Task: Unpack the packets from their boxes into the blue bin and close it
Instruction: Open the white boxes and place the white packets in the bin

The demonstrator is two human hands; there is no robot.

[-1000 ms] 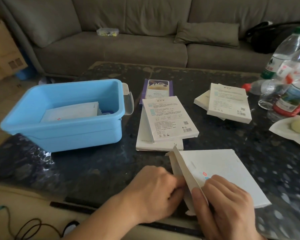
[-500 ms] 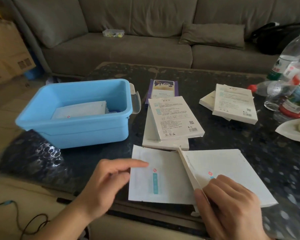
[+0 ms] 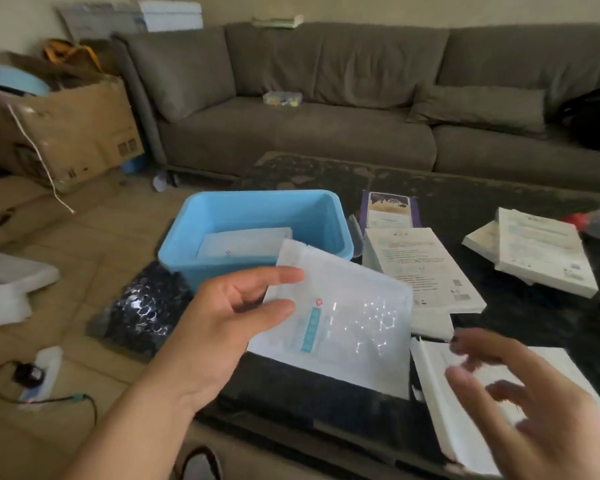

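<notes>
Above the near edge of the dark table [image 3: 326, 386], the left hand [image 3: 219, 327] holds a white packet [image 3: 347, 327] by its left edge, thumb on the printed face and fingers behind it. The packet is lifted clear of the table and tilted, its far corner overlapping the near rim of the blue bin [image 3: 257, 223] as seen from the head camera. A teal strip and a small red mark show on the packet's face just beside the thumb.

The blue bin stands open on the far left part of the table, just beyond the left hand, with at least one flat white packet already lying inside it.

The right hand [image 3: 520, 393] is blurred, fingers spread and loose, holding nothing, hovering over the opened white box [image 3: 465, 403] at the near right edge of the table. That box lies just right of the held packet, its flap raised along the left side.

Between the bin and the right side of the table lies a stack of white boxes [image 3: 423, 271], printed side up, with a purple box [image 3: 390, 209] behind it. Further right, well apart from the hands, sits a second stack of white boxes [image 3: 541, 251].

Behind the table runs a grey-brown sofa [image 3: 326, 98]; a cardboard carton [image 3: 70, 129] stands on the floor to the left.
</notes>
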